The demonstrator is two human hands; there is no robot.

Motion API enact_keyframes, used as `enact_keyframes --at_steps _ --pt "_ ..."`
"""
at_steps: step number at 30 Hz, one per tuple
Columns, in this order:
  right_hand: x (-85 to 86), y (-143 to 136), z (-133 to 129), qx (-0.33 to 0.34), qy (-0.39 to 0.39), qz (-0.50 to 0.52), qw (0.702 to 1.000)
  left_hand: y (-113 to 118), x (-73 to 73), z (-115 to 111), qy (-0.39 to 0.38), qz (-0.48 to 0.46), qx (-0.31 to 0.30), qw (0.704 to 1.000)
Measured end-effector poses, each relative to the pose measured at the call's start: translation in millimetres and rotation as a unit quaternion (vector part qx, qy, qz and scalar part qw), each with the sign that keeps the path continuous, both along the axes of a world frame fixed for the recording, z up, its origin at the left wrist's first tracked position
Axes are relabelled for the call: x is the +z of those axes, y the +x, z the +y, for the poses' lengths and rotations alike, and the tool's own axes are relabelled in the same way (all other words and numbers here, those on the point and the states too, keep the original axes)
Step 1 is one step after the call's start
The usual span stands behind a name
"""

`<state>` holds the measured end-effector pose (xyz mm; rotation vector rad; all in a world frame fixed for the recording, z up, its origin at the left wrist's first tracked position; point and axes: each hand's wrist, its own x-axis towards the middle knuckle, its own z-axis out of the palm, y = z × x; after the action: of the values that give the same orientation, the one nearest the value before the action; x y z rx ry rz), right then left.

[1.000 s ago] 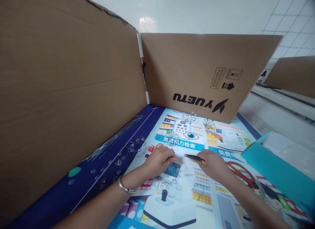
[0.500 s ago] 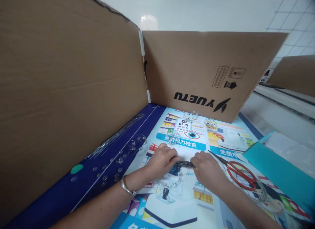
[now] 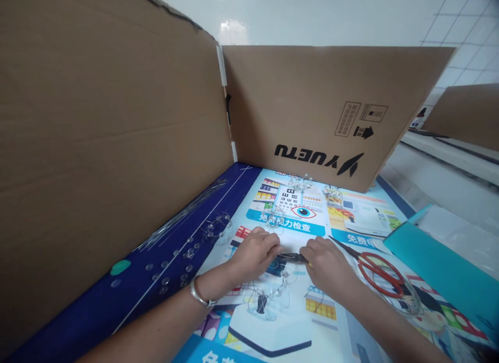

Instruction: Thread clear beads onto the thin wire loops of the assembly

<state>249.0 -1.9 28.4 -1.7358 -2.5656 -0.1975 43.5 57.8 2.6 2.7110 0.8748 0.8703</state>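
My right hand point(image 3: 325, 261) is closed round the handles of a pair of pliers point(image 3: 293, 257), whose dark jaws point left. At the jaw tips my left hand point(image 3: 255, 253), with a silver bangle at the wrist, pinches with thumb and fingers. Just below them hangs or lies a looped wire piece with clear beads point(image 3: 268, 295); its upper end runs up to the pinching fingers. The exact grip point is hidden behind the fingertips. Red-handled scissors point(image 3: 380, 274) lie on the printed sheet to the right of my right hand.
Loose clear beads point(image 3: 164, 281) and a bundle of thin wires point(image 3: 183, 215) lie along the blue strip at left. More beaded wire pieces point(image 3: 302, 182) sit farther back. Cardboard walls point(image 3: 312, 103) stand left and behind. A teal folder point(image 3: 440, 274) lies right.
The whole view has shifted very slightly. Both hands and the pliers hold nearly the same place, with only a small turn of the pliers and right hand.
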Motion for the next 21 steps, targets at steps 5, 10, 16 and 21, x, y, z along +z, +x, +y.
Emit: enact_keyframes --at_steps 5,10,16,21 --pt "-0.1 -0.7 -0.4 0.005 -0.009 0.017 1.000 -0.3 3.5 -2.0 -0.037 0.014 -0.016 0.999" --pt "-0.6 3.0 1.9 0.005 -0.011 0.015 1.000 0.7 2.2 -1.8 -0.066 0.005 -0.027 0.997" --pt "1.1 2.8 1.2 0.008 0.007 -0.012 1.000 1.2 -2.7 -0.8 -0.042 0.007 -0.036 0.998" --pt "6.3 1.3 -1.2 0.001 0.003 -0.029 1.000 0.6 -1.2 -1.9 -0.019 0.019 -0.027 0.999"
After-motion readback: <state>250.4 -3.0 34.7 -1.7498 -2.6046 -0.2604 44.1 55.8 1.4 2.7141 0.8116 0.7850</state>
